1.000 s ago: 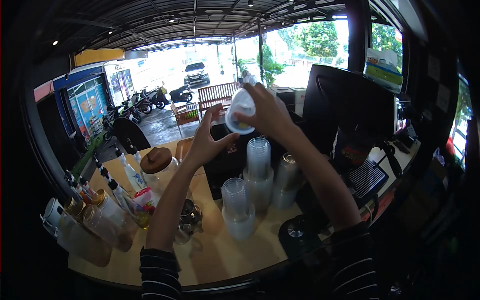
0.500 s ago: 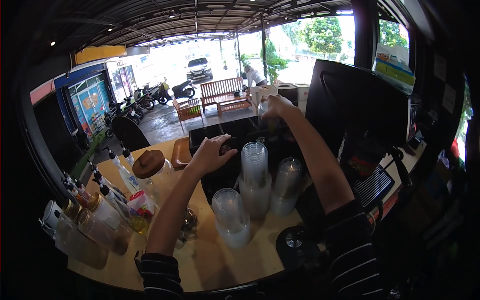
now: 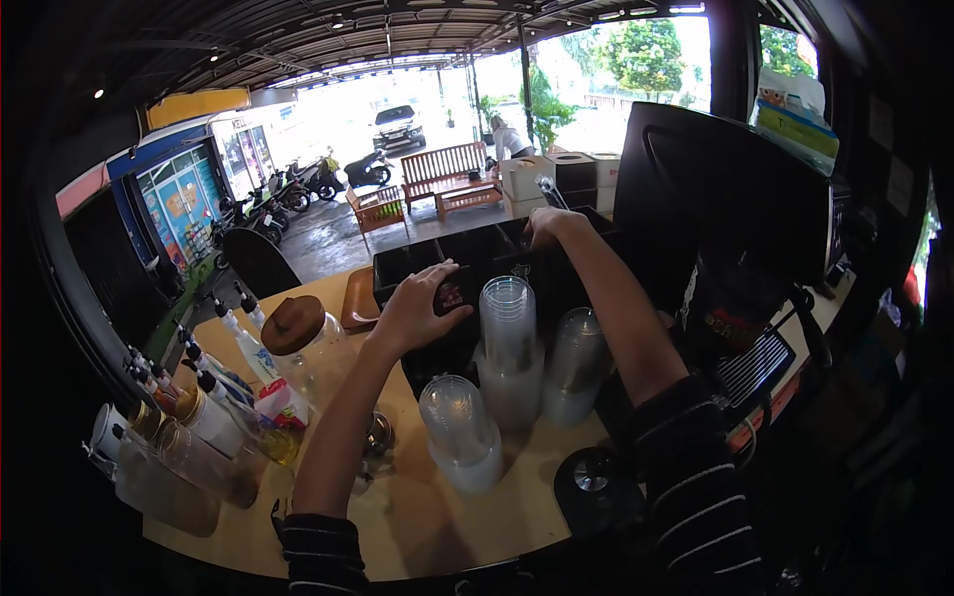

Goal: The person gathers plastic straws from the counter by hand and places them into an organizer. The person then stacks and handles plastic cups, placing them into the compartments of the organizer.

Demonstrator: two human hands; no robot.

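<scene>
My left hand [image 3: 422,306] rests with spread fingers at the near edge of a black compartment box [image 3: 452,248], holding nothing. Farther right, my right hand [image 3: 553,227] reaches over the same box with its fingers bent; what they hold, if anything, is hidden. A shiny, clear item [image 3: 549,191] sticks up just behind that hand. Below the hands stand stacks of clear plastic cups: a tall one [image 3: 509,338] in the middle, a shorter one [image 3: 461,432] nearer, and another [image 3: 576,368] beside my right forearm.
On the left stand a wooden-lidded jar [image 3: 295,326], pump bottles [image 3: 245,333] and several jars [image 3: 199,462]. A coffee machine [image 3: 730,199] is on the right. Beyond are a wooden bench [image 3: 444,169], motorbikes, a car and a bent-over person [image 3: 511,138].
My right hand has moved from the raised white cup down into the far box area. My left hand has lowered to the box's near edge. The near and right stacks have dome-shaped clear tops now.
</scene>
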